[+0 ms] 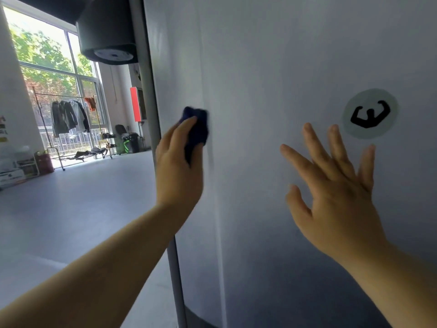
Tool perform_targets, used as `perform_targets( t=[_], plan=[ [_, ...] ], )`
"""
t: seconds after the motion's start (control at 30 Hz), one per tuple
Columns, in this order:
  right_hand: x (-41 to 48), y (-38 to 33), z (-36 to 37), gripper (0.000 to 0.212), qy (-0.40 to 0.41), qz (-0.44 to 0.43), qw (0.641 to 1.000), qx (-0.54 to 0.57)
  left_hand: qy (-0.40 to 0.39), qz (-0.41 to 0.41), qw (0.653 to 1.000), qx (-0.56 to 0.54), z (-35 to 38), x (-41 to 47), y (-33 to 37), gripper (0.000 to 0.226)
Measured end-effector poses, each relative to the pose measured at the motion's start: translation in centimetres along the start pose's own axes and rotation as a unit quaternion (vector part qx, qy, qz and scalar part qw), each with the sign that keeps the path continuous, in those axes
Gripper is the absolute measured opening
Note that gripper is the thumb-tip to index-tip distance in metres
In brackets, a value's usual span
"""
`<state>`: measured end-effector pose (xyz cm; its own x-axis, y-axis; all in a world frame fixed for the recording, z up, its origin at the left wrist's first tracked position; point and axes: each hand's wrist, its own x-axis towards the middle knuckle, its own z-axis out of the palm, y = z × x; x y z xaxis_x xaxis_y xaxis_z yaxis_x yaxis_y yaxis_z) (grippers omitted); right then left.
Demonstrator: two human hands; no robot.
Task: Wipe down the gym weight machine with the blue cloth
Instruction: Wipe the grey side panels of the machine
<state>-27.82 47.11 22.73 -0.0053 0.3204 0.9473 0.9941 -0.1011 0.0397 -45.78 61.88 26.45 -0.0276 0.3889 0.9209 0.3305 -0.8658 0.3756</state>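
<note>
Left hand (179,166) tight around blue cloth (198,130) against machine panel (272,55) — right hand (338,192) splayed

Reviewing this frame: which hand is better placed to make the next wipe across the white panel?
Left. The left hand grips the blue cloth against the white panel near its left edge. The right hand is open, fingers spread, holding nothing.

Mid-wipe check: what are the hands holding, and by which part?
The left hand grips the bunched blue cloth around its lower half, pressing it to the machine's white panel. The right hand is spread open, holding nothing.
</note>
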Motion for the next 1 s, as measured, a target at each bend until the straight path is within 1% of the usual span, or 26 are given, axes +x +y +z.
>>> perform_targets(
  t=[0.1, 0.17, 0.2, 0.27, 0.3, 0.33, 0.37, 0.4, 0.43, 0.5, 0.53, 0.57, 0.6, 0.63, 0.67, 0.7, 0.73, 0.77, 0.8, 0.83, 0.87, 0.93, 0.97, 1.0],
  plan=[
    [-0.6, 0.8, -0.2, 0.06, -0.002, -0.003, 1.0, -0.004, -0.005, 0.101, 0.994, 0.045, 2.0, -1.8, 1.5, 0.042],
    [-0.9, 1.2, -0.5, 0.061, -0.009, -0.003, 1.0, 0.003, -0.042, 0.184, 0.978, 0.091, 2.5, -5.2, 0.7, 0.039],
    [-0.9, 1.4, -0.5, 0.061, -0.013, -0.003, 1.0, 0.006, -0.071, 0.237, 0.962, 0.115, 2.5, -6.8, -0.2, 0.039],
    [-1.2, 1.8, -0.6, 0.061, -0.015, -0.005, 1.0, 0.005, -0.128, 0.345, 0.917, 0.155, 1.9, -8.0, -1.8, 0.045],
    [-1.4, 1.9, -0.7, 0.061, -0.014, -0.006, 1.0, 0.006, -0.143, 0.387, 0.896, 0.163, 1.5, -7.3, -2.1, 0.044],
    [-1.5, 2.1, -0.7, 0.061, -0.012, -0.006, 1.0, 0.008, -0.148, 0.414, 0.884, 0.16, 1.2, -6.0, -2.0, 0.041],
    [-1.6, 2.3, -0.8, 0.06, -0.01, -0.006, 1.0, 0.01, -0.138, 0.425, 0.882, 0.153, 1.2, -4.5, -1.3, 0.038],
    [-1.7, 2.4, -0.8, 0.06, -0.008, -0.006, 1.0, 0.012, -0.114, 0.414, 0.891, 0.144, 1.3, -2.8, -0.3, 0.039],
    [-1.7, 2.5, -0.9, 0.06, -0.007, -0.005, 1.0, 0.014, -0.087, 0.378, 0.912, 0.131, 1.6, -1.2, 0.8, 0.039],
    [-1.8, 2.8, -1.1, 0.059, -0.002, -0.003, 1.0, 0.015, -0.047, 0.255, 0.962, 0.079, 2.4, 0.8, 3.2, 0.039],
    [-1.8, 3.0, -1.1, 0.058, 0.0, -0.002, 1.0, 0.014, -0.036, 0.21, 0.975, 0.059, 2.8, 0.8, 4.1, 0.038],
    [-1.9, 3.2, -1.3, 0.058, 0.001, 0.001, 1.0, 0.011, -0.031, 0.204, 0.977, 0.052, 3.3, 0.1, 4.5, 0.038],
    [-1.9, 3.5, -1.5, 0.058, 0.001, 0.005, 1.0, 0.006, -0.039, 0.24, 0.968, 0.06, 3.7, -1.2, 4.4, 0.039],
    [-2.0, 3.9, -1.7, 0.058, 0.0, 0.01, 1.0, 0.001, -0.066, 0.306, 0.947, 0.077, 4.0, -2.7, 4.0, 0.041],
    [-2.0, 4.3, -2.0, 0.058, -0.001, 0.014, 1.0, -0.004, -0.102, 0.391, 0.909, 0.1, 4.2, -4.1, 3.4, 0.042],
    [-2.1, 4.8, -2.2, 0.058, -0.001, 0.017, 1.0, -0.007, -0.134, 0.473, 0.862, 0.122, 4.1, -5.0, 2.9, 0.044],
    [-2.1, 5.2, -2.5, 0.057, 0.0, 0.021, 1.0, -0.01, -0.16, 0.535, 0.818, 0.138, 4.0, -4.8, 2.6, 0.047],
    [-2.2, 5.7, -2.6, 0.057, 0.001, 0.024, 1.0, -0.013, -0.173, 0.569, 0.791, 0.147, 4.0, -3.9, 2.9, 0.047],
    [-2.3, 6.0, -2.8, 0.057, 0.004, 0.025, 1.0, -0.016, -0.166, 0.581, 0.782, 0.152, 4.1, -2.6, 3.7, 0.045],
    [-2.5, 6.4, -2.9, 0.057, 0.007, 0.025, 1.0, -0.017, -0.143, 0.573, 0.793, 0.15, 4.3, -1.2, 4.9, 0.04],
    [-2.7, 6.8, -2.9, 0.058, 0.01, 0.026, 0.999, -0.019, -0.109, 0.545, 0.819, 0.139, 4.5, 0.2, 6.2, 0.036],
    [-3.3, 7.5, -3.1, 0.058, 0.015, 0.032, 0.999, -0.025, -0.044, 0.442, 0.891, 0.094, 5.1, 2.2, 8.8, 0.03],
    [-3.5, 7.8, -3.2, 0.058, 0.016, 0.038, 0.999, -0.026, -0.023, 0.387, 0.919, 0.071, 5.5, 2.3, 9.8, 0.028],
    [-3.7, 8.1, -3.4, 0.058, 0.016, 0.044, 0.999, -0.025, -0.017, 0.354, 0.933, 0.057, 6.1, 1.7, 10.4, 0.027]
  ],
)
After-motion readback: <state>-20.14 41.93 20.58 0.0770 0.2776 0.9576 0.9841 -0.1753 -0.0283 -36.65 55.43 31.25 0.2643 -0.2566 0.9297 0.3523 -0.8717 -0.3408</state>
